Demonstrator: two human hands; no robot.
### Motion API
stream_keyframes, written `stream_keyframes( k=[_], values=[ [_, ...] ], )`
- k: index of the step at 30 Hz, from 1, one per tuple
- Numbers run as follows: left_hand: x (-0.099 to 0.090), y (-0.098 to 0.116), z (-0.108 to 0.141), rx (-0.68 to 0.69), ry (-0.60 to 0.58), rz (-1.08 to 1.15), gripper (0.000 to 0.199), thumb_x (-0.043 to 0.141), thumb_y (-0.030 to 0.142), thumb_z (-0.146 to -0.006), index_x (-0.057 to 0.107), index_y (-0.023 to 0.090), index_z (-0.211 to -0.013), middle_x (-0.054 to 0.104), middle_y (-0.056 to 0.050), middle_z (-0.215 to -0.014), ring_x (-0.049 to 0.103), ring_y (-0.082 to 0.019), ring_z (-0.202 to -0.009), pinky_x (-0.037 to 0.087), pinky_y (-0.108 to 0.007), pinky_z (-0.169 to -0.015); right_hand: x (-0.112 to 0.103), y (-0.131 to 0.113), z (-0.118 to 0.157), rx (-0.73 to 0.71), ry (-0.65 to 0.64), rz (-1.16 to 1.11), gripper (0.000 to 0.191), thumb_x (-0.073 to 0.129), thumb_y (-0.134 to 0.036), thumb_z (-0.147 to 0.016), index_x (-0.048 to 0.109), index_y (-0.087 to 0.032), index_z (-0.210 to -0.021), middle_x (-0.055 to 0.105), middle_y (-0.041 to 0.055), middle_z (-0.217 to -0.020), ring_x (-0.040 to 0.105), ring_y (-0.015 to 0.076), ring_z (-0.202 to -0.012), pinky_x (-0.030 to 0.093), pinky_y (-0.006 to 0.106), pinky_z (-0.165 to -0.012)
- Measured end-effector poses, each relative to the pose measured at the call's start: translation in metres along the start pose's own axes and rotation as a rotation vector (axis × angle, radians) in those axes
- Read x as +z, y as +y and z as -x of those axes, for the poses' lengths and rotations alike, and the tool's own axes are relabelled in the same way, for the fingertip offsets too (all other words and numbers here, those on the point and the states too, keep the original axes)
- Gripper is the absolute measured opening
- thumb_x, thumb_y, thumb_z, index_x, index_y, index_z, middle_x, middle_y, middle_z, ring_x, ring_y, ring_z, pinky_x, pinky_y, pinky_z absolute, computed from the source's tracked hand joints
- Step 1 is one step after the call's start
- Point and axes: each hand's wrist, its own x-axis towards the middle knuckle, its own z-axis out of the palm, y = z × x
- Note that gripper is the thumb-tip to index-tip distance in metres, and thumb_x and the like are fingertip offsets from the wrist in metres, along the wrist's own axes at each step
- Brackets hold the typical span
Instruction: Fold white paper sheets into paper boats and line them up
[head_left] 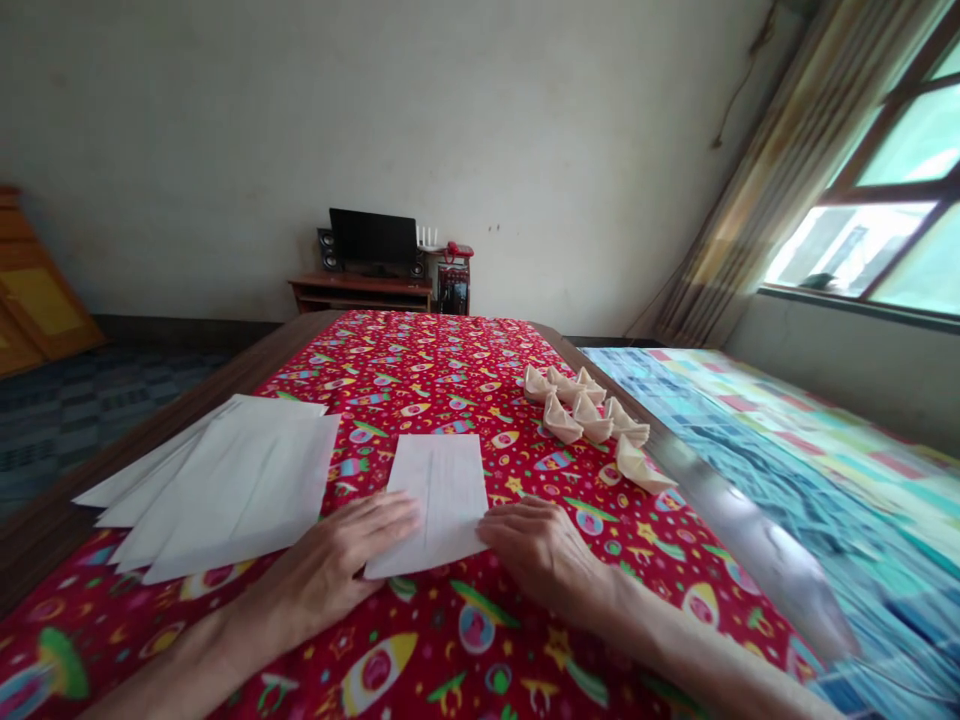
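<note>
Paper sheet (454, 490) lies flat in front of me, mid-table on the red tablecloth (424, 670), a faint line running near to far down it. My left hand (364, 545) lies palm down, fingers straight and together over the sheet's left near part; not pinching, probably just steadying it. My right hand (544, 550) has its fingertips at the right edge, near end, likely so the sheet can't slide sideways. Thumb hidden there; can't tell if anything's pinched.

Loose sheets (244, 490) sit fanned and overlapping at left, just beside my left hand; presumably easy to pick off one by one, and out of the middle. Folded paper boats (592, 418) stand in two rows at far right with one nearer me, probably set aside so nothing crushes them. The cloth between looks flat, which should help pressing.
</note>
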Motion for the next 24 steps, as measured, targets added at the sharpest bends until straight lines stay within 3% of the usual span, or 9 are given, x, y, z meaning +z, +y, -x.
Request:
stream_keyframes(
  k=[6,12,15,19,21,24],
  values=[
    [0.0,0.003,0.0,0.02,-0.086,0.079,0.044,0.048,0.015,-0.087,0.051,0.027,-0.129,0.057,-0.002,-0.129,0.045,-0.02,-0.126,0.04,-0.039,-0.106,-0.004,0.005,0.012,0.053,0.104,-0.116,0.022,0.043,-0.018,-0.092,0.064,-0.018,-0.096,0.071,0.0074,-0.092,0.066,0.0154,-0.088,0.051,0.027,-0.08],
    [0.002,0.019,0.001,-0.023,-0.042,0.155,0.038,0.042,0.016,-0.092,0.053,0.026,-0.127,0.06,-0.002,-0.126,0.052,-0.016,-0.12,0.045,-0.032,-0.101,-0.003,0.015,0.013,0.078,0.018,-0.222,0.025,0.054,-0.021,-0.086,0.064,-0.018,-0.109,0.068,0.01,-0.108,0.062,0.0196,-0.103,0.049,0.033,-0.089],
    [0.003,0.019,-0.001,-0.038,0.004,0.186,0.032,0.046,0.02,-0.091,0.06,0.025,-0.119,0.065,-0.003,-0.117,0.058,-0.017,-0.112,0.048,-0.032,-0.097,0.001,0.022,0.007,0.144,0.008,-0.303,0.022,0.049,-0.019,-0.087,0.068,-0.02,-0.098,0.071,0.0075,-0.099,0.065,0.0174,-0.094,0.05,0.029,-0.083],
    [0.002,0.014,-0.001,-0.171,0.105,0.141,0.023,0.055,0.023,-0.086,0.068,0.02,-0.105,0.07,-0.006,-0.103,0.063,-0.019,-0.099,0.052,-0.033,-0.088,0.002,0.023,-0.001,0.369,-0.008,-0.336,0.021,0.05,-0.026,-0.087,0.069,-0.02,-0.082,0.07,0.0034,-0.081,0.063,0.0138,-0.072,0.047,0.022,-0.067],
    [0.002,0.012,-0.001,-0.253,0.15,0.151,0.015,0.058,0.024,-0.084,0.071,0.018,-0.088,0.07,-0.006,-0.091,0.064,-0.018,-0.089,0.052,-0.03,-0.08,0.003,0.024,-0.004,0.487,-0.032,-0.351,0.025,0.051,-0.03,-0.086,0.066,-0.018,-0.071,0.065,0.0001,-0.065,0.057,0.0112,-0.058,0.041,0.02,-0.056],
    [0.002,0.007,-0.003,-0.365,0.159,0.223,0.024,0.055,0.028,-0.085,0.069,0.017,-0.067,0.068,-0.004,-0.077,0.063,-0.015,-0.076,0.05,-0.024,-0.07,0.007,0.027,-0.011,0.601,-0.049,-0.393,0.032,0.05,-0.034,-0.084,0.056,-0.017,-0.058,0.049,-0.0052,-0.047,0.043,0.0076,-0.044,0.03,0.018,-0.045]
  ],
)
